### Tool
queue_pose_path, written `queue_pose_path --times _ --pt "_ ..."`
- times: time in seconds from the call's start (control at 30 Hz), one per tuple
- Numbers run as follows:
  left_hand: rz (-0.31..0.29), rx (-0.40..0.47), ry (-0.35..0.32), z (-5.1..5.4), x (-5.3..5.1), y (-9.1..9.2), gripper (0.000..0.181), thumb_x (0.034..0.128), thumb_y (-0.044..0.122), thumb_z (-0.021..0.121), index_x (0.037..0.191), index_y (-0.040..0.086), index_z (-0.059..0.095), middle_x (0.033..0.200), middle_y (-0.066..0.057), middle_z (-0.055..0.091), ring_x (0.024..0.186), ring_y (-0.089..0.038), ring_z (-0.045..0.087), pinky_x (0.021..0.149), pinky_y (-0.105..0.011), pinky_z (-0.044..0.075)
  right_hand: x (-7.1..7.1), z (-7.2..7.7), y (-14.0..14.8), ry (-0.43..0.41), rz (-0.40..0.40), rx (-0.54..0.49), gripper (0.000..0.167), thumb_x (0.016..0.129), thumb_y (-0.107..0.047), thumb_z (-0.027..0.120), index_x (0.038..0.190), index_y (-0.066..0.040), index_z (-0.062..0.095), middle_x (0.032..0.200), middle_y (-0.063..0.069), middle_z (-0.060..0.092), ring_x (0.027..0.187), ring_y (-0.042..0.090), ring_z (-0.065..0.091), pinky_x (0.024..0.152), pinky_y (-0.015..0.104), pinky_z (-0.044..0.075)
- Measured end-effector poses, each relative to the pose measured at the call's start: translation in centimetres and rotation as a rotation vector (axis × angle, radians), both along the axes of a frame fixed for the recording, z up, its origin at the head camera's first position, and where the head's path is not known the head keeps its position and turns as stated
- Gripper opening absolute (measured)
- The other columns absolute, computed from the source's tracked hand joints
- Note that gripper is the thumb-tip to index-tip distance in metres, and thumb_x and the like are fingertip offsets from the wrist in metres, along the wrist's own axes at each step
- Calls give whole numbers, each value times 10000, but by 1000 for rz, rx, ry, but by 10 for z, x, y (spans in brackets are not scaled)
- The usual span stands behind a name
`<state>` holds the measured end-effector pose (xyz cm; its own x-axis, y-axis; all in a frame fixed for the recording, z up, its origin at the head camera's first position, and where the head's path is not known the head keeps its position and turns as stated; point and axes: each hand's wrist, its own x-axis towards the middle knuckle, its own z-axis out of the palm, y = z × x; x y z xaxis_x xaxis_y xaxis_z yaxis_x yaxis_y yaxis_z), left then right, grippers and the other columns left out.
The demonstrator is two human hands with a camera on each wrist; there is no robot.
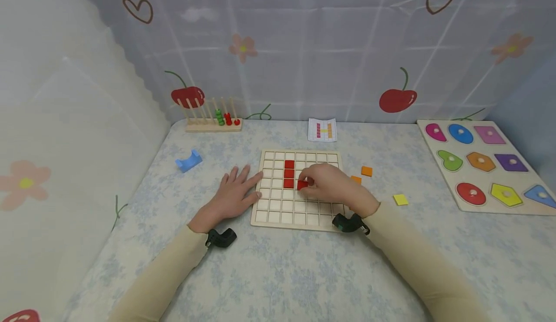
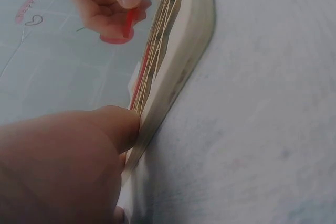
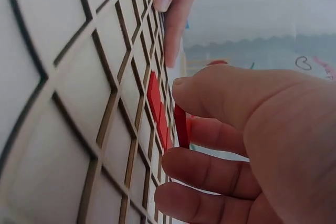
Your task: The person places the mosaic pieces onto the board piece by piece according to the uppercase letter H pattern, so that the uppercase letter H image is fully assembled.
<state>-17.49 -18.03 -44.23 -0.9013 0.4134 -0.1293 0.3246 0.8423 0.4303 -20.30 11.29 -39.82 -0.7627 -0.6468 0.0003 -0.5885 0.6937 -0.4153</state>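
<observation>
A wooden grid board (image 1: 287,205) lies flat in the middle of the table. Three red square tiles (image 1: 288,174) fill cells of one column in its upper left part. My right hand (image 1: 326,183) pinches another red tile (image 3: 181,125) between thumb and fingers, just over the board and right of that column. In the right wrist view this tile is tipped on edge, apart from the grid. With fingers spread, my left hand (image 1: 233,194) lies palm down on the table. Its thumb and index finger touch the board's left edge.
Orange tiles (image 1: 367,171) and a yellow tile (image 1: 400,200) lie right of the board. Behind it is a printed pattern card (image 1: 322,130). A peg bead counter (image 1: 214,125) and a blue curved piece (image 1: 188,161) are on the left. A knobbed shape puzzle (image 1: 461,167) lies far right.
</observation>
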Motion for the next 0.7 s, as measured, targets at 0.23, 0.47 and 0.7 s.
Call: queue_pose_path --times 0.23,0.47,0.7 --pt "-2 2 2 -1 -1 0 610 1072 368 490 1618 149 327 1692 -272 126 1554 -546 8 1219 -725 63 1 -2 -19 3 38 16 224 908 -235 769 1058 -68 764 801 -5 663 703 121 521 674 262 456" --pt "-5 -6 -9 -3 -1 -1 615 1074 387 485 1623 169 315 1702 -249 112 1563 -526 -7 1225 -716 55 3 -11 -29 7 53 26 176 917 -245 770 1009 -96 753 778 -36 632 675 107 492 645 247 426" --pt "-2 -7 -1 -2 -1 -1 613 1074 379 490 1622 165 318 1701 -251 116 1562 -529 -5 1223 -717 58 5 -19 -32 46 44 15 121 912 -203 745 988 -109 748 809 -51 657 718 110 535 688 261 470"
